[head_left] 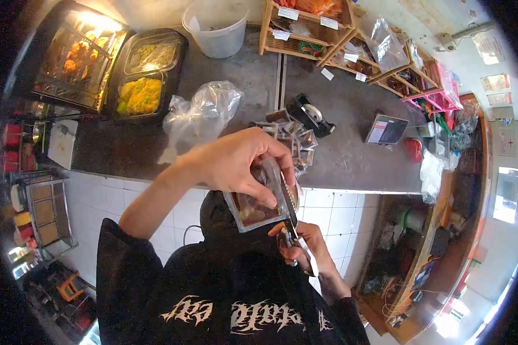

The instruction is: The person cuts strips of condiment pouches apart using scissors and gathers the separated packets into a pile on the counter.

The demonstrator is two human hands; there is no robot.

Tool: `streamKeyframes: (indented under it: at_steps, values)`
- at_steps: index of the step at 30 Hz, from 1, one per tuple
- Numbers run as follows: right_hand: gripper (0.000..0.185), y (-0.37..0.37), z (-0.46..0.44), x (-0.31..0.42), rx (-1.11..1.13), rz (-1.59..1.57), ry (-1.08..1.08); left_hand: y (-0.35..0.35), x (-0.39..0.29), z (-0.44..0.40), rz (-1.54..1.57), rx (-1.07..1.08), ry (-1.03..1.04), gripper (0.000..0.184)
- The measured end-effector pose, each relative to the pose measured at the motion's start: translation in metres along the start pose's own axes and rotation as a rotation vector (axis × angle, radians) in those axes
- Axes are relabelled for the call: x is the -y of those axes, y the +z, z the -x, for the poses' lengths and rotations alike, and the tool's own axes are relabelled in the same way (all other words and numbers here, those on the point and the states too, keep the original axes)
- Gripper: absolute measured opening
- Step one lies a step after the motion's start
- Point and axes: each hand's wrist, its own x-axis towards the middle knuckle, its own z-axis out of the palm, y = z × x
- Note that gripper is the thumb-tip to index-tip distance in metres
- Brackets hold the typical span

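Observation:
My left hand (236, 167) grips a clear plastic packet (256, 210) with brownish contents, thumb on its face and fingers curled over the top. Below and to the right, my right hand (308, 247) is closed around the handles of a scissors-like tool (290, 215). The tool's dark, toothed blade lies along the packet's right edge. Past my left hand, a pile of small sealed packets (293, 135) rests on the dark counter (345, 161). A black tape dispenser (311, 115) stands beside the pile, and a crumpled clear bag (204, 115) lies left of it.
Food trays (149, 72) and a lit display case (77, 57) stand at the left. A translucent bucket (216, 31) is at the back. Wooden racks (328, 34), a small tablet-like device (387, 129) and a pink basket (443, 98) are at the right.

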Motion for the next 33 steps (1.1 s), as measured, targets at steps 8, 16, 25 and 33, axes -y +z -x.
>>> streamKeyframes:
  at_steps: [8, 16, 25, 33]
  values:
    - [0.084, 0.000, -0.007, -0.017, -0.024, -0.019, 0.009, 0.000, 0.002, -0.008, -0.067, 0.119, -0.155, 0.043]
    - [0.072, 0.016, -0.032, -0.008, -0.109, -0.065, -0.211, -0.004, 0.010, -0.009, -0.007, 0.084, -0.113, 0.050]
    - [0.083, 0.002, -0.038, -0.015, -0.240, 0.003, -0.424, -0.017, 0.008, -0.015, -0.100, -0.093, 0.074, 0.051]
    - [0.042, -0.004, -0.082, 0.016, -0.605, -0.418, -0.520, -0.001, 0.031, 0.008, -0.510, -0.073, 0.342, 0.046]
